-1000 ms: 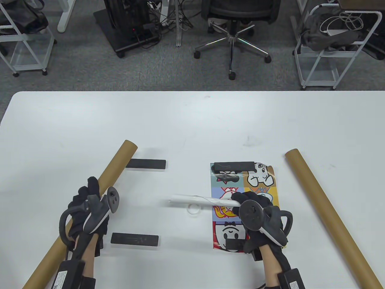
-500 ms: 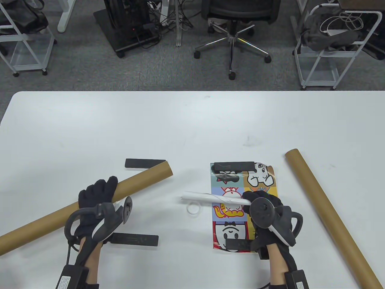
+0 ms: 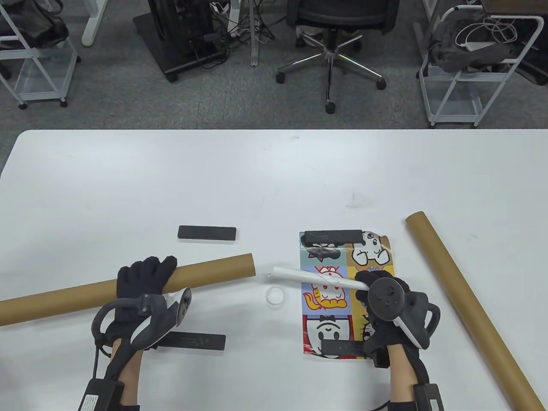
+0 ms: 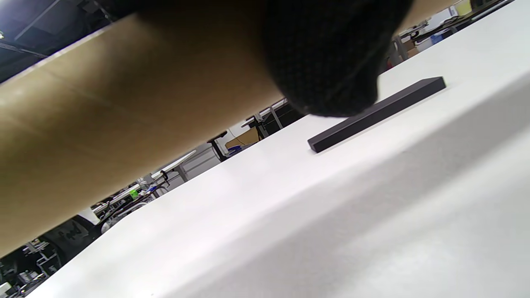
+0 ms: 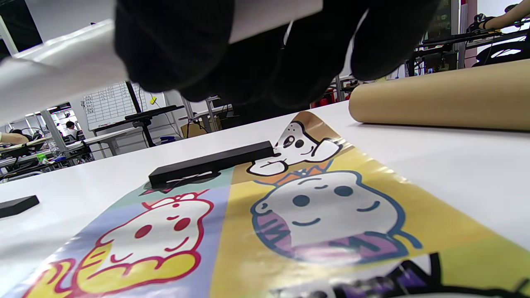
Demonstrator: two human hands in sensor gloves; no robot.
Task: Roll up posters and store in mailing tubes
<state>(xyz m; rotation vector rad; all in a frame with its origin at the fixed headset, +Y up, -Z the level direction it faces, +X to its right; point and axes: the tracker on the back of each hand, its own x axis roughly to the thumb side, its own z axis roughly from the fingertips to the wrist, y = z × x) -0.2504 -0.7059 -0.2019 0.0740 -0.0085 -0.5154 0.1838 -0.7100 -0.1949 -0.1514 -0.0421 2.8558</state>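
My left hand (image 3: pixel 143 280) grips a brown mailing tube (image 3: pixel 85 291) lifted off the table and lying almost left to right, its open end (image 3: pixel 249 265) facing right. In the left wrist view the tube (image 4: pixel 124 124) fills the top with my fingers (image 4: pixel 327 58) around it. My right hand (image 3: pixel 376 295) holds a rolled white poster (image 3: pixel 308 277) above the table, its free end pointing left at the tube's open end, a small gap between them. The roll (image 5: pixel 62 74) shows under my fingers (image 5: pixel 174 45) in the right wrist view.
A flat colourful cartoon poster (image 3: pixel 342 295) lies under my right hand, held by black bar weights at its far end (image 3: pixel 332 236) and near end (image 3: pixel 338 347). Two more black bars (image 3: pixel 207 232) (image 3: pixel 195 341) and a white ring (image 3: pixel 275 296) lie mid-table. A second tube (image 3: pixel 466 304) lies at right.
My left hand lifted the tube and swung it from a diagonal to nearly horizontal, its open end coming right. My right hand with the rolled poster shifted right.
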